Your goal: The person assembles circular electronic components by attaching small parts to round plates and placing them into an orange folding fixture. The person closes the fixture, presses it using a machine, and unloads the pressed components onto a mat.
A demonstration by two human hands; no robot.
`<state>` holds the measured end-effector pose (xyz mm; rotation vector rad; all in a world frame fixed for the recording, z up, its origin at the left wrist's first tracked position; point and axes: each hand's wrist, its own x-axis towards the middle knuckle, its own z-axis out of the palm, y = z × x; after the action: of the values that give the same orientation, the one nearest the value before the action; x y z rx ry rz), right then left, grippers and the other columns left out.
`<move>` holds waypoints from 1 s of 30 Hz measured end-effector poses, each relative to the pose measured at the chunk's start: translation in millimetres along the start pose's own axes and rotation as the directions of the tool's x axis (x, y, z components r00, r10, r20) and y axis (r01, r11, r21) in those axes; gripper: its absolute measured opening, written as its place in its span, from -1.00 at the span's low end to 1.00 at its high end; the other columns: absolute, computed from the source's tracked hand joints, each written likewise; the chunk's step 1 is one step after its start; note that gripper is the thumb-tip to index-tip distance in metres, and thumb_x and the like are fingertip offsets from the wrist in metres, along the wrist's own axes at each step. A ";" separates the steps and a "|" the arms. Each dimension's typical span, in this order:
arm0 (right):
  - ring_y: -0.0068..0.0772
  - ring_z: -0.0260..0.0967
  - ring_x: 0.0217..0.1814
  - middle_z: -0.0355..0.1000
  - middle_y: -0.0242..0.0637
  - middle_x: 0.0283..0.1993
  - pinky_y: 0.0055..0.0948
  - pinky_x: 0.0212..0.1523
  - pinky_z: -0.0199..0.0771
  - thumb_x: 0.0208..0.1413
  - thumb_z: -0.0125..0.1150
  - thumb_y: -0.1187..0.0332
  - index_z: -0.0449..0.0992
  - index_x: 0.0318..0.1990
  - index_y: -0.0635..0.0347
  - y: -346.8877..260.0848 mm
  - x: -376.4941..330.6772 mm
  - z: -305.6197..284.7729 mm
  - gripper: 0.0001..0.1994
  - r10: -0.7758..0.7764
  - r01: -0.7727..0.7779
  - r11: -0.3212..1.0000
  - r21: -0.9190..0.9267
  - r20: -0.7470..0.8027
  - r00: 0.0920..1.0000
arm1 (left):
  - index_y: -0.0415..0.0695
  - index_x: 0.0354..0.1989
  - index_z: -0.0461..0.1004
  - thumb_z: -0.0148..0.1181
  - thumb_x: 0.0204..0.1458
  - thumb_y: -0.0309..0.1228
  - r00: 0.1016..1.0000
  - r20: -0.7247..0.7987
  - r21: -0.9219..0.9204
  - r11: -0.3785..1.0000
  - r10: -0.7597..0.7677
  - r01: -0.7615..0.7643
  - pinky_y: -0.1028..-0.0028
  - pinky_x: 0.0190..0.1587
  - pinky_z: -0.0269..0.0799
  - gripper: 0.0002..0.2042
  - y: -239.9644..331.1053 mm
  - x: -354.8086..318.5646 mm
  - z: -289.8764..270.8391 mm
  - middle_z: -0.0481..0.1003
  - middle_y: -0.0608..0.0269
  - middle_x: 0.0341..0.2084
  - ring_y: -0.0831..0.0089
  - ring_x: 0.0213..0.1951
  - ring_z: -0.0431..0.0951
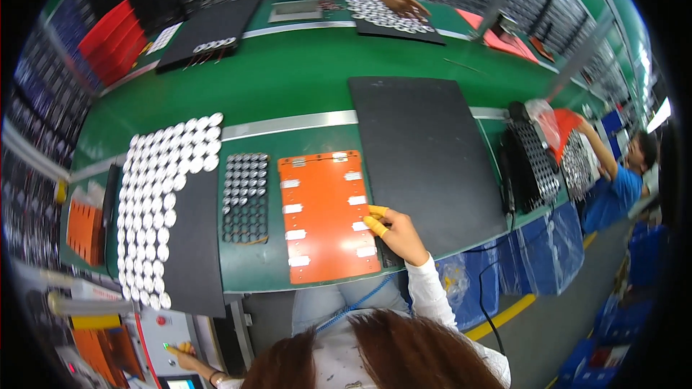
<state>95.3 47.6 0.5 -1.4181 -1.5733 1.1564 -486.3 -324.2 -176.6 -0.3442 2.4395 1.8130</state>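
An orange rectangular plate (328, 220) with white tabs along both long sides lies flat before me. My right hand (404, 236), with yellow covers on its fingertips, pinches the plate's right edge with thumb and forefinger. At the lower left, my left hand (186, 357) reaches out to a grey control panel (167, 328). One extended finger touches or nearly touches a green lit button (166, 346) there; nothing shows in that hand. Left of the plate lies a dark tray-like block (245, 198) with rows of round cells.
Many white discs (155, 202) cover part of a black board (196, 245) at left. Another black board (425, 151) lies at right, beside a black cell holder (532, 162). Across the green bench, a person's hand (400, 1) touches discs; another person (613, 187) works at far right.
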 end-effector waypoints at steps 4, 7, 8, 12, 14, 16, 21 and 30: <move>-0.56 0.48 -0.30 0.60 -0.26 -0.21 -0.53 -0.22 0.50 0.23 0.24 0.33 0.50 0.09 0.37 1.2 10.9 -2.0 -0.64 0.081 -0.087 0.980 0.177 0.042 0.996 | -0.23 -0.47 0.57 -0.04 0.15 0.29 0.995 0.099 0.065 0.998 -0.021 0.014 0.64 -0.66 0.08 -0.30 -16.2 24.7 -9.2 0.45 0.29 -0.69 0.61 -0.71 0.29; -0.49 0.56 -0.26 0.60 -0.15 -0.18 -0.48 -0.22 0.60 0.25 0.21 0.34 0.50 0.07 0.38 0.5 10.6 -10.8 -0.67 0.073 -0.085 0.964 0.251 0.057 0.996 | -0.26 -0.42 0.56 -0.05 0.17 0.26 0.989 0.147 0.058 0.998 -0.020 0.011 0.60 -0.60 0.14 -0.31 -22.2 34.7 9.6 0.47 0.24 -0.63 0.55 -0.66 0.33; -0.49 0.56 -0.26 0.60 -0.15 -0.18 -0.48 -0.22 0.60 0.25 0.21 0.34 0.50 0.07 0.38 1.3 11.8 -12.2 -0.67 0.078 -0.087 0.964 0.252 0.046 0.996 | -0.27 -0.41 0.56 -0.06 0.18 0.25 0.988 0.154 0.057 0.998 -0.021 0.012 0.59 -0.58 0.16 -0.32 -23.8 36.3 12.5 0.47 0.23 -0.62 0.53 -0.64 0.34; -0.47 0.57 -0.27 0.61 -0.16 -0.18 -0.48 -0.22 0.60 0.24 0.22 0.34 0.50 0.07 0.40 8.3 16.1 -19.2 -0.66 0.059 -0.068 0.971 0.229 0.048 0.997 | -0.32 -0.34 0.54 -0.08 0.21 0.20 0.985 0.169 0.054 0.998 -0.029 0.020 0.53 -0.50 0.24 -0.33 -26.2 40.0 16.7 0.49 0.16 -0.55 0.45 -0.56 0.38; -0.47 0.57 -0.28 0.61 -0.17 -0.18 -0.48 -0.23 0.60 0.24 0.21 0.35 0.50 0.08 0.39 6.1 18.4 -22.3 -0.66 0.077 -0.095 0.967 0.237 0.082 0.994 | -0.34 -0.30 0.53 -0.09 0.22 0.18 0.986 0.163 0.048 0.999 -0.034 0.026 0.50 -0.46 0.28 -0.33 -28.5 39.5 13.9 0.50 0.13 -0.51 0.41 -0.53 0.41; -0.47 0.57 -0.29 0.61 -0.16 -0.18 -0.48 -0.23 0.60 0.24 0.21 0.35 0.50 0.08 0.39 5.1 21.0 -23.8 -0.66 0.065 -0.086 0.967 0.241 0.092 0.994 | -0.36 -0.27 0.52 -0.11 0.24 0.16 0.987 0.154 0.040 0.999 -0.039 0.033 0.47 -0.42 0.32 -0.34 -30.7 38.8 9.6 0.51 0.10 -0.48 0.37 -0.49 0.43; -0.60 0.47 -0.32 0.58 -0.34 -0.25 -0.55 -0.22 0.50 0.23 0.21 0.39 0.52 0.08 0.33 5.7 24.7 -27.2 -0.69 0.086 -0.108 0.963 0.248 0.099 0.991 | -0.42 -0.18 0.50 -0.13 0.27 0.10 0.989 0.139 0.029 0.999 -0.049 0.045 0.40 -0.32 0.42 -0.35 -26.0 28.1 0.6 0.53 0.01 -0.39 0.27 -0.39 0.49; -0.55 0.52 -0.24 0.59 -0.29 -0.20 -0.52 -0.19 0.56 0.24 0.20 0.40 0.52 0.09 0.33 6.0 28.8 -33.4 -0.70 0.071 -0.098 0.957 0.274 0.110 0.991 | -0.48 -0.07 0.48 -0.16 0.31 0.04 0.986 0.149 -0.004 0.997 -0.077 0.078 0.32 -0.20 0.54 -0.36 -29.3 29.8 21.7 0.56 -0.08 -0.28 0.16 -0.28 0.56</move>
<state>124.2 81.2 4.7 -1.2671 -1.3611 1.4570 -510.0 -315.4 -216.4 -0.2895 2.2857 1.7526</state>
